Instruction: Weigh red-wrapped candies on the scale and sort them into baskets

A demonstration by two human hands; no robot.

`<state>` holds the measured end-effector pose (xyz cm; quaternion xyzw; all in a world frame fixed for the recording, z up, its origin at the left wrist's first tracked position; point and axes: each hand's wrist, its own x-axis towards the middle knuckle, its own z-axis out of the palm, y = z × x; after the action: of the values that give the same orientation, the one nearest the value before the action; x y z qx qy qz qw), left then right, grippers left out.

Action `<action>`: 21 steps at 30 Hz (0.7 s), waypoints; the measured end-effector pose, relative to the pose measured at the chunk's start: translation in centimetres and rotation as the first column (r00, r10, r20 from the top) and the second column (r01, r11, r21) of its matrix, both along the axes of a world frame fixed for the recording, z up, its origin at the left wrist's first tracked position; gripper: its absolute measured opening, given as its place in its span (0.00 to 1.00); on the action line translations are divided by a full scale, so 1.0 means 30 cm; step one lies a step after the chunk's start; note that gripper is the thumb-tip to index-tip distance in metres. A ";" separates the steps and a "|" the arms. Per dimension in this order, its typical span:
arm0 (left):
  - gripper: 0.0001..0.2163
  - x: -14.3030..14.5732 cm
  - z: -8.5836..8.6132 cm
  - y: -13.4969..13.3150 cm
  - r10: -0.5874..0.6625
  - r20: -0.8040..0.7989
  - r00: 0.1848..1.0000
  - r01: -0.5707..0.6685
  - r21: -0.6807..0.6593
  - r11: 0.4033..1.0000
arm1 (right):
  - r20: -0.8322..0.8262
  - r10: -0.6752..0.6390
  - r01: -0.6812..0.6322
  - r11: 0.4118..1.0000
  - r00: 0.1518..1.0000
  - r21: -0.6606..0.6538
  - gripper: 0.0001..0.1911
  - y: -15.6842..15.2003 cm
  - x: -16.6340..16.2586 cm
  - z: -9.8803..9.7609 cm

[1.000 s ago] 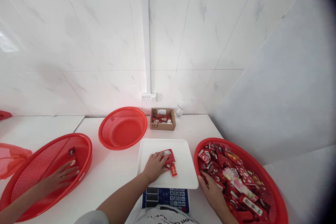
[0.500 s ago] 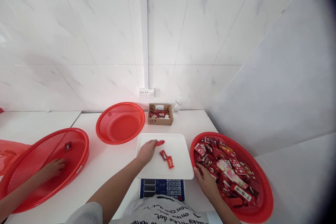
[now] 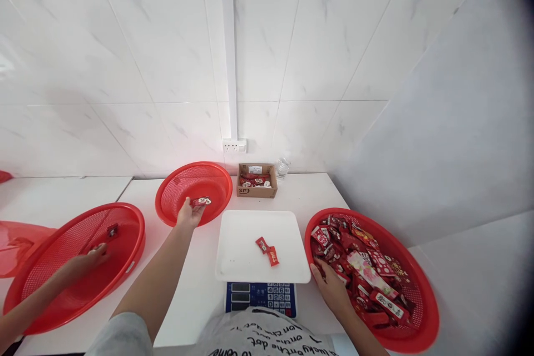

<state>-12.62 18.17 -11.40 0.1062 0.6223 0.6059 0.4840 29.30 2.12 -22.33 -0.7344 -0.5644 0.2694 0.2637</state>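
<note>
My left hand (image 3: 188,214) reaches out over the rim of the middle red basket (image 3: 175,194) and pinches a small red candy packet (image 3: 202,201) at its fingertips. Two red packets (image 3: 268,251) lie on the white tray (image 3: 237,239) of the scale (image 3: 261,296). My right hand (image 3: 330,287) rests at the near left rim of the right red basket (image 3: 421,295), which is full of red candy packets (image 3: 367,278). Its fingers lie stretched out against the packets and grip nothing that I can see.
Another person's hand (image 3: 89,256) lies inside the large red basket (image 3: 133,233) at the left, near one small packet (image 3: 112,230). A cardboard box (image 3: 256,191) with packets, a clear bottle (image 3: 282,167) and a wall socket (image 3: 234,146) are at the back. A white wall stands close on the right.
My left hand took one packet off the scale tray and carried it back-left over the middle basket. Two packets stayed on the tray. My right hand barely moved.
</note>
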 end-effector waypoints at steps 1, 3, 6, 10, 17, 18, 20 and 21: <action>0.13 -0.004 0.002 0.003 0.028 0.019 0.999 -0.028 -0.002 1.000 | 0.000 -0.001 0.001 1.000 1.000 -0.004 0.30 0.000 -0.001 0.002; 0.15 0.006 -0.003 0.005 0.062 0.034 0.997 -0.062 -0.005 0.998 | -0.002 0.007 -0.007 1.000 1.000 -0.007 0.30 0.000 -0.003 0.009; 0.15 0.043 -0.024 0.003 0.071 -0.003 0.997 -0.071 0.003 0.997 | -0.004 0.019 -0.019 1.000 1.000 -0.011 0.30 -0.002 -0.008 0.022; 0.17 0.106 -0.050 -0.008 0.037 -0.144 0.989 -0.034 0.027 0.999 | -0.001 0.018 -0.018 1.000 1.000 -0.024 0.30 -0.006 -0.012 0.033; 0.16 0.339 -0.105 -0.148 -0.359 -0.447 0.819 0.444 0.098 0.891 | 0.009 0.010 -0.011 1.000 1.000 0.013 0.27 -0.008 -0.018 0.047; 0.17 0.382 -0.120 -0.183 -0.446 -0.494 0.746 0.553 0.088 0.828 | 0.009 0.009 -0.009 1.000 1.000 0.016 0.27 -0.007 -0.019 0.049; 0.21 0.459 -0.154 -0.251 -0.601 -0.699 0.387 0.822 -0.034 0.568 | 0.010 0.008 -0.008 1.000 1.000 0.018 0.26 -0.007 -0.020 0.050; 0.24 0.491 -0.171 -0.280 -0.605 -0.783 0.144 0.895 -0.157 0.416 | 0.011 0.007 -0.008 1.000 1.000 0.015 0.26 -0.007 -0.020 0.050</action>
<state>2.10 9.77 -16.54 0.7297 0.4941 0.2653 0.3911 28.70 1.91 -20.83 -0.7317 -0.5707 0.2620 0.2652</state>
